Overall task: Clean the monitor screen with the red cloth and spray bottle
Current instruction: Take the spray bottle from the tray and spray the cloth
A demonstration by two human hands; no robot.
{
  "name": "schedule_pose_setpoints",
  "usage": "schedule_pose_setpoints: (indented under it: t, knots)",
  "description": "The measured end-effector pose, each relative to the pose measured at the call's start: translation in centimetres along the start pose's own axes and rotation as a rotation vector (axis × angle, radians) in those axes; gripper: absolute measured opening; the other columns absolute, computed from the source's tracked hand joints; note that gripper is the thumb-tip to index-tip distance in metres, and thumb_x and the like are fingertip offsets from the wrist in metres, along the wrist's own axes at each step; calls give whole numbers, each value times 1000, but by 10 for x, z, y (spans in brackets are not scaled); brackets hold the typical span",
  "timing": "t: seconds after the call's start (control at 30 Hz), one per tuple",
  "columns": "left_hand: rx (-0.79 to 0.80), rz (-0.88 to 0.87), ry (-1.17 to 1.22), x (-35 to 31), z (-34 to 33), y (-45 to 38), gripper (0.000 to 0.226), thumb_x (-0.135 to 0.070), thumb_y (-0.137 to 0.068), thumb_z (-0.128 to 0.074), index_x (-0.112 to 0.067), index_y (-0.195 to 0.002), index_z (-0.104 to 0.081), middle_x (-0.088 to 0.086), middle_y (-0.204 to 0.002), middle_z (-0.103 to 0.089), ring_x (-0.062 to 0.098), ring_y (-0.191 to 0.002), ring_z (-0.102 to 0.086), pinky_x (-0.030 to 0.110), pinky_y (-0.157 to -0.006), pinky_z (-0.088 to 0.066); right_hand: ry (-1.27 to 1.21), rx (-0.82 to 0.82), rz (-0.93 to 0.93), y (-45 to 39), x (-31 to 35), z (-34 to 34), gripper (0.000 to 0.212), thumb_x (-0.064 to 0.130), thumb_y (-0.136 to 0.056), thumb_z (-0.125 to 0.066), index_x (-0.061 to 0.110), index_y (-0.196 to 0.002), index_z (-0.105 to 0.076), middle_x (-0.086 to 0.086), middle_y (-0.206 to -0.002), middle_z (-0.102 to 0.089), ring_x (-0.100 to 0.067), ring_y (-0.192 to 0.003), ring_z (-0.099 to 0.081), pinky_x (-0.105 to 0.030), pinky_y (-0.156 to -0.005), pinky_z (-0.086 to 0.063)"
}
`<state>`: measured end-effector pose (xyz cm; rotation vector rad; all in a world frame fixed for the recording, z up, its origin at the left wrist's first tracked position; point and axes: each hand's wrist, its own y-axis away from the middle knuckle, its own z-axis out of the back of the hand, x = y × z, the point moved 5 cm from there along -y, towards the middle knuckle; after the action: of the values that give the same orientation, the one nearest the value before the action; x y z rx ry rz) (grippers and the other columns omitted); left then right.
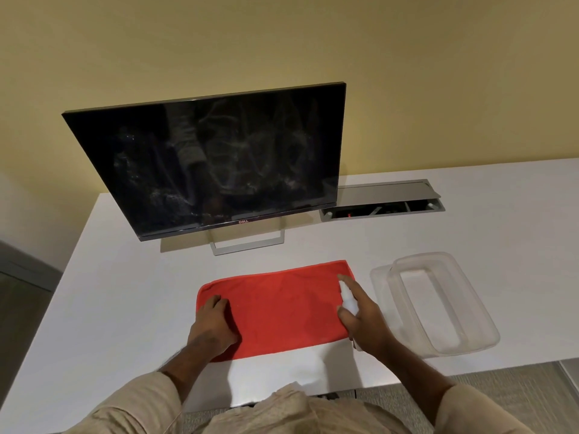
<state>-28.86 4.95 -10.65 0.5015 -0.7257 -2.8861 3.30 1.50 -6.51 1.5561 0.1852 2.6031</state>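
A black monitor [216, 161] stands on the white desk [470, 239], its dark screen smeared with streaks and specks. In front of it a red cloth [282, 305] lies spread flat. My left hand [214, 324] rests on the cloth's left end with fingers curled. My right hand [363, 317] grips a small white spray bottle [347, 296] at the cloth's right end, forefinger on top of the nozzle, which points toward the monitor.
A clear plastic container [438, 302] sits on its lid to the right of the cloth. Behind it a grey cable hatch [382, 198] is set in the desk. A yellow wall rises behind the monitor. The desk's front edge lies near my body.
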Motion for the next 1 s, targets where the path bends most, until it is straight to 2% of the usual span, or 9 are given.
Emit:
schedule_pose_setpoints:
  t: [0.07, 0.13, 0.2, 0.27, 0.33, 0.43, 0.57, 0.73, 1.0]
  knots:
    - [-3, 0, -11, 0, 3, 0, 89, -32, -71, -75, -15, -148, -35, 5, -155, -33, 27, -140, -38, 43, -111, -41, -36, 19, 9, -6, 1, 0, 59, 13, -98, -55, 34, -148, -30, 29, -136, -43, 16, -113, -53, -10, -88, -48]
    - [-34, 1, -13, -1, 7, -2, 83, -34, -72, -73, -17, -146, -39, 3, -153, -37, 26, -137, -41, 43, -108, -44, -33, -34, -24, -15, -1, 5, 55, 19, -98, -58, 20, -149, -36, 13, -141, -47, -3, -120, -52, -29, -99, -49]
    - [-71, 2, -4, -2, 12, -5, 80, -37, -71, -72, -19, -143, -43, 1, -151, -39, 25, -135, -42, 43, -105, -45, -56, -128, -21, -24, 2, 15, 36, 19, -96, -61, 14, -130, -55, -1, -116, -67, -18, -97, -64, -40, -84, -55]
    - [-94, -13, -4, -4, 15, -9, 80, -40, -71, -72, -19, -142, -44, 1, -151, -39, 24, -135, -42, 41, -105, -46, -83, -214, 31, -32, 10, 26, 14, 17, -94, -63, 14, -107, -62, 1, -82, -67, -18, -70, -64, -34, -65, -53]
    - [-106, -26, -6, -7, 17, -14, 79, -43, -72, -71, -20, -143, -44, 0, -150, -40, 23, -135, -41, 40, -106, -46, -97, -286, 76, -43, 15, 38, 5, 18, -93, -65, 14, -95, -62, -1, -76, -62, -21, -68, -60, -31, -61, -50]
    - [-98, 2, -20, -10, 16, -18, 76, -47, -74, -69, -20, -141, -45, 0, -150, -40, 23, -135, -41, 41, -104, -46, -129, -334, 61, -67, 15, 53, 14, 21, -90, -70, 13, -84, -60, -12, -74, -57, -32, -71, -55, -40, -61, -49]
    - [-58, 45, -56, -10, 4, -17, 83, -52, -75, -66, -19, -145, -35, 3, -155, -30, 27, -140, -34, 45, -106, -44, -133, -409, -1, -95, 10, 73, 28, 18, -82, -78, 12, -108, -69, -10, -93, -67, -29, -88, -61, -38, -78, -51]
    - [-71, 41, -67, -12, -1, -20, 86, -52, -77, -64, -17, -147, -30, 7, -158, -26, 30, -142, -30, 46, -109, -42, -192, -469, -45, -120, 7, 95, 30, 13, -78, -81, 14, -107, -72, -8, -97, -72, -28, -92, -65, -39, -84, -54]
    - [-85, 41, -101, -9, -7, -20, 87, -56, -81, -55, -17, -151, -24, 6, -162, -20, 30, -147, -23, 44, -113, -38, -85, -461, -141, -151, -8, 107, 30, 8, -80, -77, 7, -109, -72, -5, -94, -71, -24, -88, -65, -32, -83, -50]
